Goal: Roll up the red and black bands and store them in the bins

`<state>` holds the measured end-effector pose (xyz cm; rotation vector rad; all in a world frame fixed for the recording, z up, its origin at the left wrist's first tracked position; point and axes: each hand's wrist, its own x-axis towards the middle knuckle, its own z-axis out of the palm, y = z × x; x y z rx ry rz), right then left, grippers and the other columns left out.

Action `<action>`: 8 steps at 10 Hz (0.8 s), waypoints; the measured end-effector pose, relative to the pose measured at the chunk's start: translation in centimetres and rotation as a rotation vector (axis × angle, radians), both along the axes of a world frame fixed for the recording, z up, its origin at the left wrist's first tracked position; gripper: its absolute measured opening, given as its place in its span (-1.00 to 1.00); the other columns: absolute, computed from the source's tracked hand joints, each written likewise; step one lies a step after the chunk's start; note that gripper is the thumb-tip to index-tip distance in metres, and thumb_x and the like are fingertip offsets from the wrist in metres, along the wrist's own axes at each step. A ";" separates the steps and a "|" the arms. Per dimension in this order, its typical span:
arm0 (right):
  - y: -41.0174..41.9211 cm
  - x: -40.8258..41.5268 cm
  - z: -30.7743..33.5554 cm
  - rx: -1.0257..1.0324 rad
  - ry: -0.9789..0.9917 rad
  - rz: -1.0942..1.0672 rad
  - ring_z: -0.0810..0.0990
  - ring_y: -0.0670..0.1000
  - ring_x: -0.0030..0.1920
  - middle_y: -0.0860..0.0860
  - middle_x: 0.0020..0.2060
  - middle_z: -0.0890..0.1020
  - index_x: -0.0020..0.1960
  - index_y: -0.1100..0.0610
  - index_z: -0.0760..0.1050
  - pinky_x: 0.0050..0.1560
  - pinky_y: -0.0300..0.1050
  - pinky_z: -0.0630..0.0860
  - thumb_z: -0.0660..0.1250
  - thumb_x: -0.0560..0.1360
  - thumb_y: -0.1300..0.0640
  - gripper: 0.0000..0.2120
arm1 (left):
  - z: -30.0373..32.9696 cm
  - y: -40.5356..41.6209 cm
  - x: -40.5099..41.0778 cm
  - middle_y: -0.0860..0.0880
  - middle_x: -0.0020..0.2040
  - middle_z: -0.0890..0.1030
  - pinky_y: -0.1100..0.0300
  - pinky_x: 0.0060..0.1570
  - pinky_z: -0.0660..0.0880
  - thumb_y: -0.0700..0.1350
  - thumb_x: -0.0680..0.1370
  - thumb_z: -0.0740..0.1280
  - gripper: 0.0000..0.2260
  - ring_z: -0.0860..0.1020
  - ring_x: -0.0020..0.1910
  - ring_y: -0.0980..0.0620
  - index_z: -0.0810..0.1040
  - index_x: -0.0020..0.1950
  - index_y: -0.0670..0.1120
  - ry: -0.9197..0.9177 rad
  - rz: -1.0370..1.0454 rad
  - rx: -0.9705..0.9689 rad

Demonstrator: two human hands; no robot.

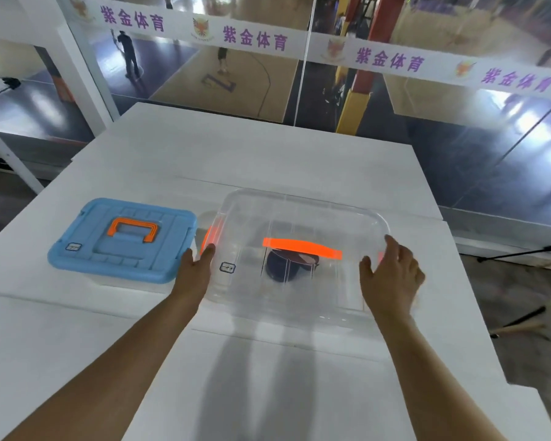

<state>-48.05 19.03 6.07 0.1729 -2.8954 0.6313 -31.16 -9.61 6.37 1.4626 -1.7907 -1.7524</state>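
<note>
Head view: clear glossy plastic bin (pixel 303 218), rounded corners, long axis L-R, on white table (pixel 268 154). Dark rolled band (pixel 280 265) visible inside under orange handle (pixel 303 248). Left hand (pixel 198 265) & right hand (pixel 392 265) flank its sides, fingers straight, gripping nothing. Blue-lidded bin (pixel 121 238) just left

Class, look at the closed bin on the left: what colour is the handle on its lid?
Orange: the handle sits on the light blue lid, seen in the head view.

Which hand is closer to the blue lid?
Left. The left hand rests on the clear bin's left edge, just beside the blue lid; the right hand is on the bin's far side.
</note>
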 end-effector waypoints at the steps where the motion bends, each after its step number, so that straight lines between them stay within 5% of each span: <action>1: 2.7 -0.6 0.3 -0.156 -0.400 -0.307 0.47 0.33 0.34 0.28 0.37 0.46 0.53 0.21 0.22 0.35 0.22 0.35 0.32 0.53 -0.29 -0.21 | -0.4 -0.4 -0.4 -0.19 0.18 0.61 -0.01 0.11 0.49 0.08 0.65 0.25 -0.63 0.57 0.15 -0.21 0.51 0.28 -0.19 -0.048 -0.058 -0.075; 2: 3.2 -0.8 -0.3 -0.379 -0.523 -0.257 0.56 0.24 0.07 0.18 0.06 0.61 0.31 0.23 0.49 0.08 0.04 0.47 0.26 0.59 -0.25 -0.42 | 0.1 0.3 -0.1 -0.05 0.06 0.56 0.13 0.02 0.40 -0.05 0.64 0.32 -0.73 0.57 0.09 -0.09 0.54 0.25 -0.19 0.008 -0.054 -0.348; 3: 3.0 -0.3 -0.6 -0.392 -0.283 -0.234 0.55 0.19 -0.05 0.10 -0.04 0.57 0.18 0.19 0.56 0.03 0.01 0.49 0.31 0.60 -0.15 -0.59 | 0.5 0.9 0.0 -0.03 0.04 0.53 0.17 0.06 0.36 -0.12 0.62 0.36 -0.71 0.47 0.03 0.03 0.54 0.31 -0.21 -0.012 -0.073 -0.624; 4: 2.6 0.3 -0.7 -0.339 -0.102 -0.210 0.49 0.14 -0.15 0.09 -0.06 0.50 0.16 0.22 0.59 -0.05 -0.05 0.41 0.31 0.64 -0.01 -0.70 | 0.0 1.0 -0.1 -0.09 -0.07 0.59 0.13 -0.03 0.38 -0.17 0.62 0.37 -0.79 0.56 -0.04 -0.09 0.60 0.22 -0.22 -0.044 -0.091 -0.778; 6: 2.4 0.2 -0.7 -0.213 -0.013 -0.134 0.58 0.29 -0.07 0.18 -0.08 0.54 0.11 0.27 0.59 -0.09 0.02 0.48 0.29 0.64 0.12 -0.78 | 0.3 0.4 -0.1 -0.18 -0.06 0.65 -0.08 -0.07 0.53 -0.16 0.60 0.37 -0.83 0.61 -0.05 -0.22 0.59 0.15 -0.20 -0.155 -0.199 -0.883; 8: 1.7 0.7 1.3 -0.071 0.014 0.054 0.55 0.28 0.18 0.21 0.24 0.57 0.44 0.19 0.45 0.21 0.16 0.46 0.34 0.59 0.17 -0.57 | 2.5 0.3 0.1 -0.19 0.26 0.57 -0.12 0.08 0.55 -0.11 0.61 0.34 -0.62 0.60 0.11 -0.24 0.47 0.42 -0.15 -0.232 -0.410 -0.972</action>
